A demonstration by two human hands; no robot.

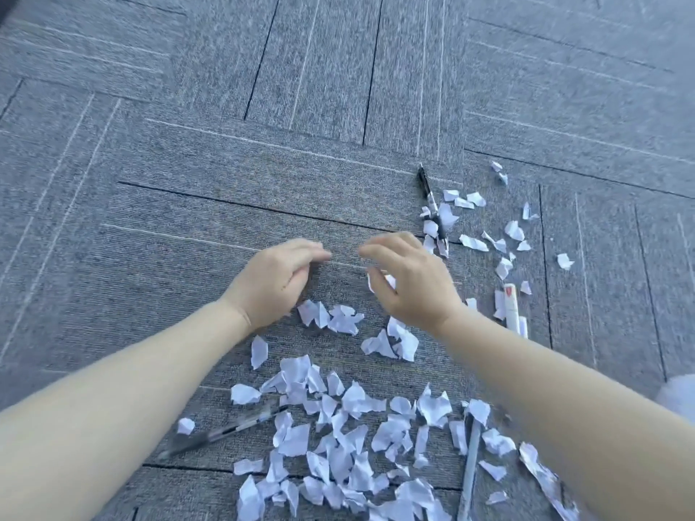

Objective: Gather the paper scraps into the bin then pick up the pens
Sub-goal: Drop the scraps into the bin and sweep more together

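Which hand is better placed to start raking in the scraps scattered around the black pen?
Right. The right hand hovers just beside the black pen and its scraps; the left hand is farther away, over bare carpet.

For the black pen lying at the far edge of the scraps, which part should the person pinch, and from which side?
Probably the bare upper barrel of the black pen, just below its clip end, pinched from above across its width. It lies flat on the carpet, and that far half is clear, while paper scraps crowd the near half. The right hand is closer.
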